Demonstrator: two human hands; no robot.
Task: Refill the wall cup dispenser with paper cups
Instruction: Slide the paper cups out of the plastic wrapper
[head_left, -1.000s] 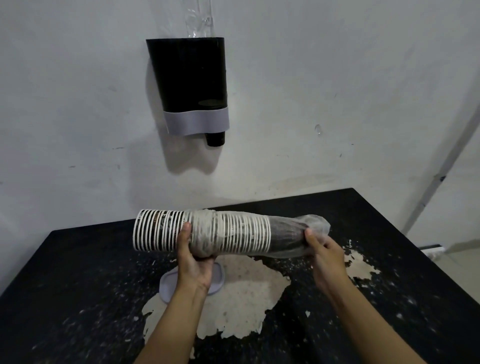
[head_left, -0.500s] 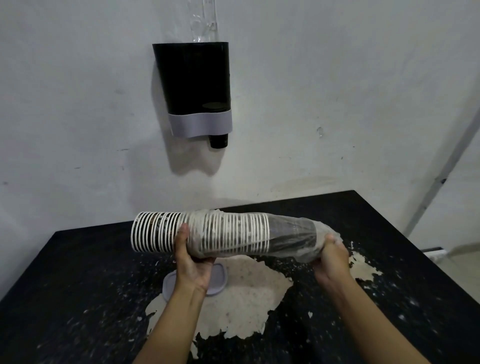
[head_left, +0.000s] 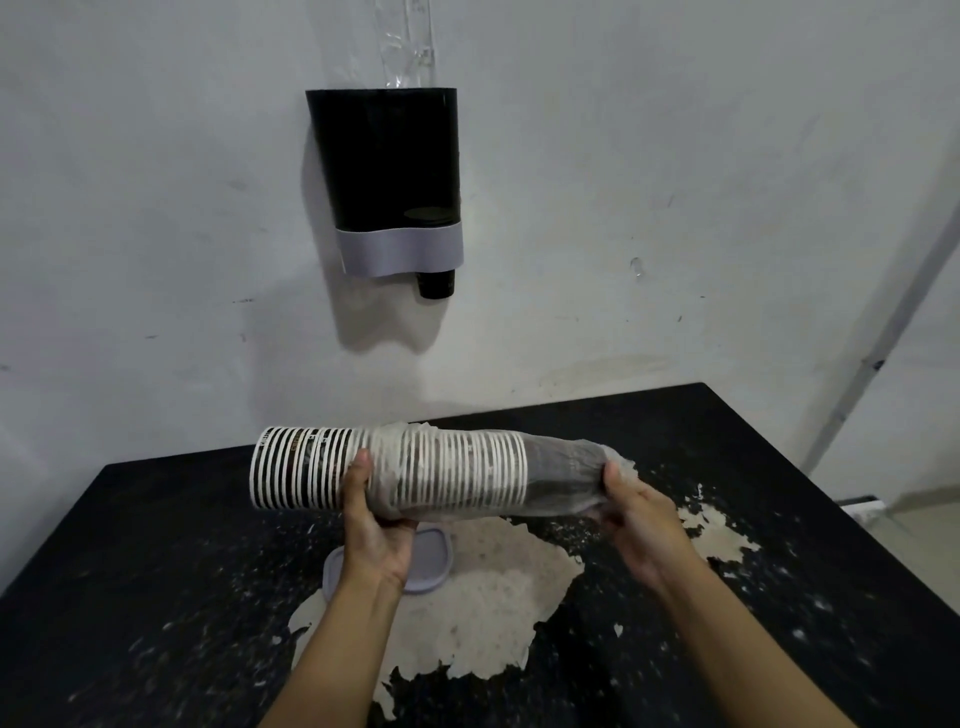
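Cups (head_left: 311, 467) lie as one nested stack held sideways above the counter (head_left: 130, 571), below and in front of the dispenser (head_left: 387, 176) on the wall. A thin plastic sleeve (head_left: 563, 480) covers the right part of the stack, while the white rims at the left end are bare. The left hand (head_left: 371, 525) cradles the stack near its middle, its grip wrapped round the cups where the sleeve's edge is bunched. The right hand (head_left: 631, 512) pinches the loose closed end of the sleeve at the stack's narrow end. The step in hand looks like stripping the sleeve off. To do it well, the left hand would best shift onto the bare cups, since gripping over the film pins it, and squeeze only lightly so the paper walls do not dent. The right hand should pull straight along the stack's axis, keeping it level so no cup slides out. A grey lid (head_left: 431, 561) lies on the counter under the hands, probably the dispenser's top, and one dark cup (head_left: 435, 283) pokes from the dispenser's outlet.
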